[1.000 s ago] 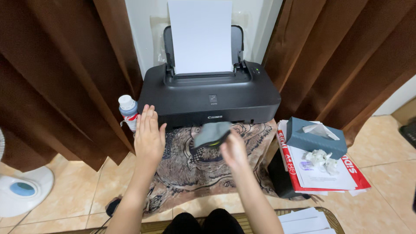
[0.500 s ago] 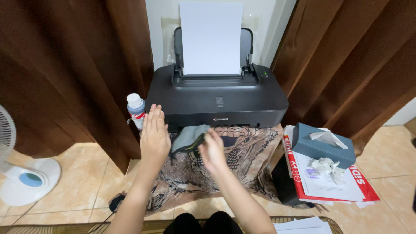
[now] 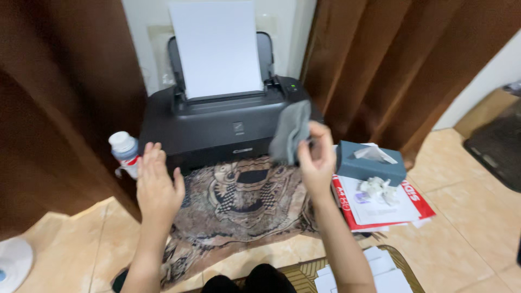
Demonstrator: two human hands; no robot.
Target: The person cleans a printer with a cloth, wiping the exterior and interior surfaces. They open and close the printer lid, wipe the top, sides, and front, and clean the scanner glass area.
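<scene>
A black printer (image 3: 211, 127) stands on a patterned brown cloth (image 3: 239, 201), with a white sheet of paper (image 3: 214, 49) upright in its rear tray. My right hand (image 3: 317, 154) holds a grey cloth (image 3: 290, 133) raised at the printer's right front corner. My left hand (image 3: 157, 187) is flat and open at the printer's left front corner, fingers apart, beside a small bottle with a white cap (image 3: 125, 152).
Brown curtains (image 3: 380, 65) hang on both sides of the printer. To the right, a blue-grey tissue box (image 3: 369, 163) and crumpled tissues (image 3: 377, 187) lie on a red and white paper pack (image 3: 380, 209). A white fan base (image 3: 11, 263) sits at the lower left. White sheets (image 3: 369, 274) lie near my knees.
My right hand has lifted the grey cloth from in front of the printer's output slot up to its right corner. The view has swung to the right. My left hand stays at the left corner.
</scene>
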